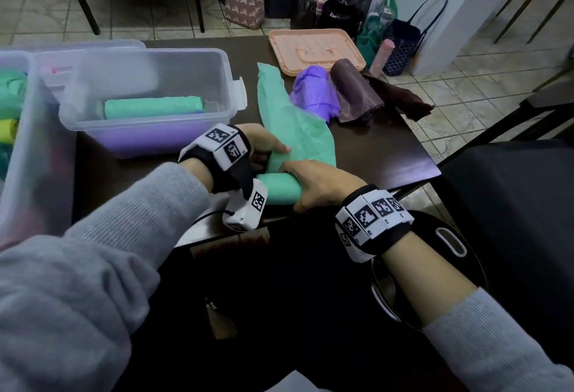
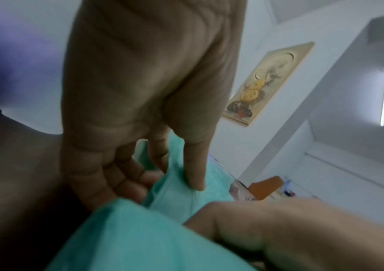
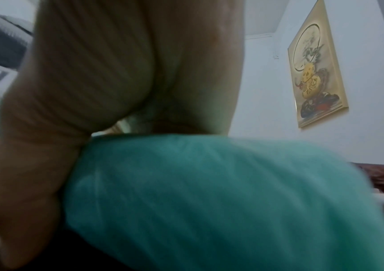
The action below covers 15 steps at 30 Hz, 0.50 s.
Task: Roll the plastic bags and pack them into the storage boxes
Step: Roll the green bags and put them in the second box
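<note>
Left hand (image 1: 264,143) pinches green bag (image 1: 295,130); right hand (image 1: 320,185) grips rolled end.

The table (image 1: 388,155) is the reference. On its left part stands an open box (image 1: 149,96) with one rolled bag (image 1: 153,107) inside; a second box (image 1: 28,149) sits left of it. A tray (image 1: 313,50) lies at the table's far edge, two bag rolls (image 1: 335,91) before it. At the near edge, both hands (image 1: 320,185) rest on a half-rolled bag (image 1: 295,130).
</note>
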### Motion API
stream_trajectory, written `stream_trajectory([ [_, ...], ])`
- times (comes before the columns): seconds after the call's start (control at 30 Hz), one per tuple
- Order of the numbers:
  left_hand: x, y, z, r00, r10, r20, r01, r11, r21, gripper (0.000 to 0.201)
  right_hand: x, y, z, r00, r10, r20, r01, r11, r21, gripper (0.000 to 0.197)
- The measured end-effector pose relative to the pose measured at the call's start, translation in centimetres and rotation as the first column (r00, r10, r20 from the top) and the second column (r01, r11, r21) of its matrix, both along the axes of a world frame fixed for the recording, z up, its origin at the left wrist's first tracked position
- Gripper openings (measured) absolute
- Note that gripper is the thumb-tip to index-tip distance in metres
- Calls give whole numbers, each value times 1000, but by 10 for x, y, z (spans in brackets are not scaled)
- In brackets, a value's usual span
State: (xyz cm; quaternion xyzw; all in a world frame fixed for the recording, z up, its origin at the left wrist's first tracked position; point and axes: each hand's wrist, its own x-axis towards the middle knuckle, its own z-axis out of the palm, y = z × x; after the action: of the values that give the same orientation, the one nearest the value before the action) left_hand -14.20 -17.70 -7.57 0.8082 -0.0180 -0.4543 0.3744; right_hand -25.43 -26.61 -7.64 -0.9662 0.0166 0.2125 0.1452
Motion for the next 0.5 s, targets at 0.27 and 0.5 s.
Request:
stream_trajectory([
  [0.27, 6, -6, 28, 954, 262, -146, -297, 890, -346, 18, 1, -1, 5, 998, 54, 38, -51, 997, -63, 59],
  [0.5, 37, -25, 72, 869, 493, 34, -390, 726, -566, 39, 1, 0, 4, 997, 67, -30, -69, 995, -70, 65],
])
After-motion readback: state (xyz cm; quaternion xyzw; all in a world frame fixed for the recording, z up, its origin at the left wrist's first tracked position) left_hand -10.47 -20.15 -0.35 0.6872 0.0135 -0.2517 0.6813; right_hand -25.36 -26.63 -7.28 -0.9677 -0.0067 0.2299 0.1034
